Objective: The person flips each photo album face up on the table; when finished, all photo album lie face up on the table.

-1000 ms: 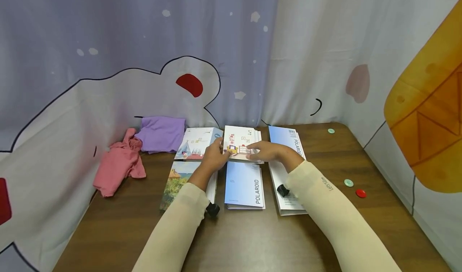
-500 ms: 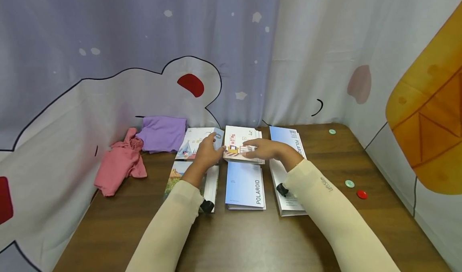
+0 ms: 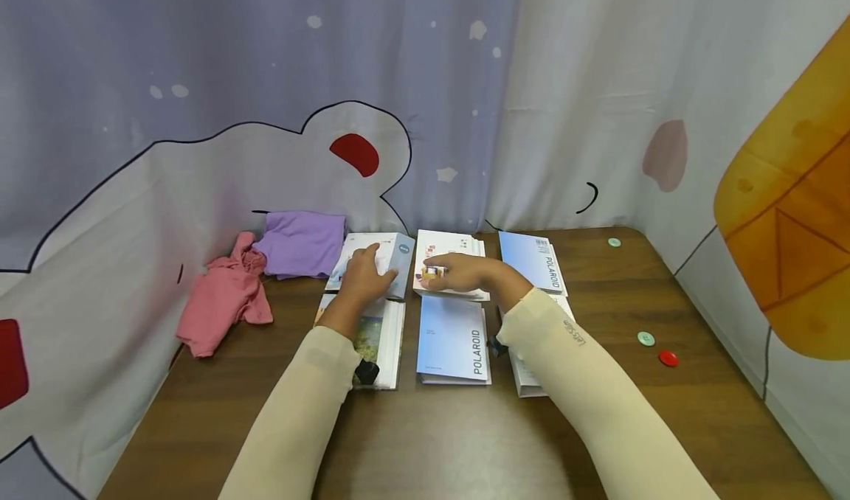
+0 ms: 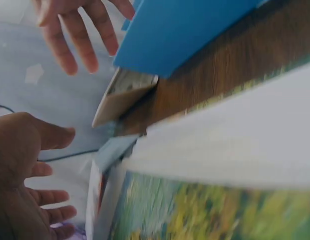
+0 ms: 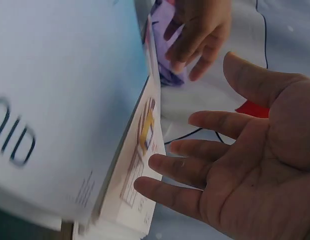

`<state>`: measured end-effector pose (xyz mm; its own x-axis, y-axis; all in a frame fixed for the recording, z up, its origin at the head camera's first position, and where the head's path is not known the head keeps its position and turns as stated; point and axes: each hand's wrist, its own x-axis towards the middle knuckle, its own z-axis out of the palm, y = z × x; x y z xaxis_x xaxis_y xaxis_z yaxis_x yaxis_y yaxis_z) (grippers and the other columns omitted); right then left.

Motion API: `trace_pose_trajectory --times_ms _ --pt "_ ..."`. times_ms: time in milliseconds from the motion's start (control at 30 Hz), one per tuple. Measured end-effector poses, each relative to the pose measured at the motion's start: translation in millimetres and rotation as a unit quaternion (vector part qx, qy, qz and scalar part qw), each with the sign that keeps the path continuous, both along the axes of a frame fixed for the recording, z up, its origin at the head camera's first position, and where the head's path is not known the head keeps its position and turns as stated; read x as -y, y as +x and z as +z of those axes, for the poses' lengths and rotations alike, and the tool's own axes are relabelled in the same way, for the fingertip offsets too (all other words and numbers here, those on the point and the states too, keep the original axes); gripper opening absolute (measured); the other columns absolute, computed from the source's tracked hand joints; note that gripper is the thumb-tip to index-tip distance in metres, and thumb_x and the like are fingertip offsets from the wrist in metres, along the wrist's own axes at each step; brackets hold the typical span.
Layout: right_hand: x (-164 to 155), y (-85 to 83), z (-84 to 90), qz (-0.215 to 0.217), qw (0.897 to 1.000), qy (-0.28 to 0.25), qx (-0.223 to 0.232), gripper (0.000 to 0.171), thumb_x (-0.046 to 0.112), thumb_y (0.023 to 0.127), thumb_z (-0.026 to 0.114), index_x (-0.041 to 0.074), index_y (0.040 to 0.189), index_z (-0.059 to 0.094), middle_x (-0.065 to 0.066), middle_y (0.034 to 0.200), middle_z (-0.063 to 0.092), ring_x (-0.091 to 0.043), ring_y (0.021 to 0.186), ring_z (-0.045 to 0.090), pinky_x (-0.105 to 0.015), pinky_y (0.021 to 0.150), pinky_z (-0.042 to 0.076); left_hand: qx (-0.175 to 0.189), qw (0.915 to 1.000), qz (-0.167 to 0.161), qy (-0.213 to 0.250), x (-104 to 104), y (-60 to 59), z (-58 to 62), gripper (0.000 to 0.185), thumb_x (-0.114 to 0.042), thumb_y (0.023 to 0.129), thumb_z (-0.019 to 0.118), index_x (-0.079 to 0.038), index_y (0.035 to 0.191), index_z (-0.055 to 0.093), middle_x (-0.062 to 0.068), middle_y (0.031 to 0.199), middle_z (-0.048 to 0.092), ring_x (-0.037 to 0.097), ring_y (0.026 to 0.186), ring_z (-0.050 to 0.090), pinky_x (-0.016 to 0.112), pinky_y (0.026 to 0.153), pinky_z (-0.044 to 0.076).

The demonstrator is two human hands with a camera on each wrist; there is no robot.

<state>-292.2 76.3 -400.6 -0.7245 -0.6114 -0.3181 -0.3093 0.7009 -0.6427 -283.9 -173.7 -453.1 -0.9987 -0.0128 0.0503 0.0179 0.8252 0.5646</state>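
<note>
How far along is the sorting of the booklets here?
Done: six booklet stacks lie in two rows on the table. In hand: left hand rests on the back-left stack, right hand on the back-middle stack. Left: pink cloth lies crumpled.

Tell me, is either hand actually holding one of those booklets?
No. Both the left hand and right hand lie open, fingers straight, on the back-row booklets; no grip.

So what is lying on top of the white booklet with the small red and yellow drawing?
The right hand rests on the white booklet with the small red and yellow drawing, fingers nearly straight. It covers most of the drawing, and what lies under the booklet cannot be seen.
</note>
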Motion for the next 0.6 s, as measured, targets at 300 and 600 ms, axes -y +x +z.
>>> trace_pose_trajectory --times_ms 300,600 --pt "28 6.3 -5.1 0.010 0.996 -0.065 0.054 0.075 0.041 0.111 0.063 0.012 0.173 0.033 -0.022 0.176 0.036 -0.041 0.165 0.035 -0.054 0.135 0.031 0.067 0.9943 -0.006 -0.083 9 -4.4 -14.3 0.091 -0.051 0.098 0.074 -0.007 0.169 0.038 0.031 0.171 0.033 0.056 0.158 0.035 0.074 0.124 0.036" --pt "37 4.1 -16.9 -0.016 0.992 -0.110 0.053 0.064 0.033 0.115 0.057 0.007 0.170 0.037 -0.022 0.175 0.039 -0.041 0.165 0.035 -0.054 0.133 0.035 0.099 0.9907 -0.006 -0.093 10 -4.7 -23.4 0.104 -0.061 0.094 0.077 -0.012 0.173 0.032 0.030 0.179 0.020 0.058 0.166 0.011 0.080 0.129 0.016"
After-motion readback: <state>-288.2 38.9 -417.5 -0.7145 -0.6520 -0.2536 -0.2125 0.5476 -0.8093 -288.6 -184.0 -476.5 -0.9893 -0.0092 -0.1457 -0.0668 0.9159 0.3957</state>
